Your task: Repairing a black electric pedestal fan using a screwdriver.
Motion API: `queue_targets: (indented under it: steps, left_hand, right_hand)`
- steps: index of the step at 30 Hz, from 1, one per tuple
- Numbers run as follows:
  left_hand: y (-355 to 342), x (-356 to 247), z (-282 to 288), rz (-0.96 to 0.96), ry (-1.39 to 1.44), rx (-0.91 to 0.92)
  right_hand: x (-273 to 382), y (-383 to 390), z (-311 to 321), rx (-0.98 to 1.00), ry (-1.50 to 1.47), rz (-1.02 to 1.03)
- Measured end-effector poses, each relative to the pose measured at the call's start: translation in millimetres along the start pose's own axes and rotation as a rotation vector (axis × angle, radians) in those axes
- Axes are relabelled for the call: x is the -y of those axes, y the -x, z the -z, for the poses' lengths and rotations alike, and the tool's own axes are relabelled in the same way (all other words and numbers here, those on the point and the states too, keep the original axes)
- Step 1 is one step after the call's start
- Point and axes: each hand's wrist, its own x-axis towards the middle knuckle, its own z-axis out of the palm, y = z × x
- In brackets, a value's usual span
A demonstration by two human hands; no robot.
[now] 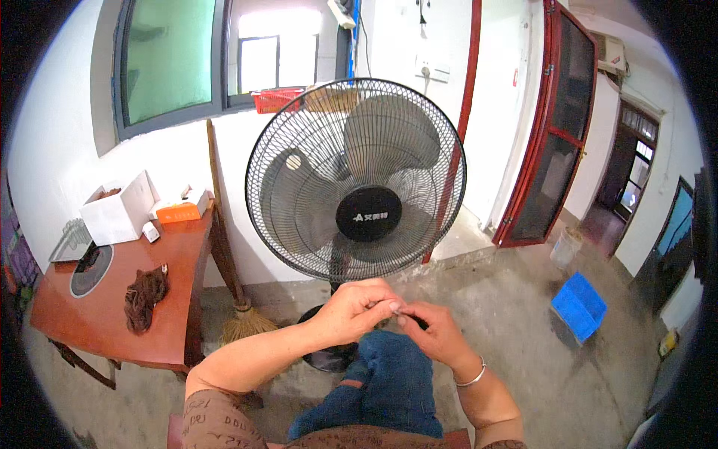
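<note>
To the far left of the fingers, well apart, a red-brown worktop (171, 299) carries a crumpled brown cloth (146, 298), an open white box (118, 215) and an orange-and-white box (182, 209). Nearer, still to their left, a straw broom (247, 324) leans upright. Just beyond the fingers stands a black pedestal fan (366, 213), its round cage facing the seated person.

At the centre, the left hand (354, 308) reaches in with thumb and forefinger brought together at the tips. Touching them, the right hand (435, 334) pinches a small dark item (420, 323), mostly hidden, just right of where the fingertips meet. Whether the left fingers also grip it, I cannot tell.

Below the fingers are the person's blue jeans (396, 382); well off to their right, a blue plastic container (580, 307) sits on the concrete floor (516, 337).

For such fine handling, a light pinch close to the tips probably serves best, with the hands braced against each other. Keeping the work over the lap would likely help catch a slip, and turning the item outward would let the eyes guide it.
</note>
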Motion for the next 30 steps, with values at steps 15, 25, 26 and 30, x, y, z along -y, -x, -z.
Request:
queue_targets:
  steps: [15, 25, 26, 30]
  left_hand:
    - [-149, -32, 225, -0.180, -0.939, -0.615]
    - [-198, -16, 258, 0.217, -0.529, -0.203]
    - [-204, -19, 259, 0.234, -0.481, -0.156]
    - [-208, -29, 268, 0.235, -0.416, -0.064]
  right_hand:
    - [-22, -138, 151, -0.381, 0.346, 0.282]
    - [-24, -336, 177, -0.041, 0.317, 0.671]
    - [-22, -348, 173, 0.031, 0.311, 0.638]
    - [-10, -379, 160, 0.348, 0.212, 0.497]
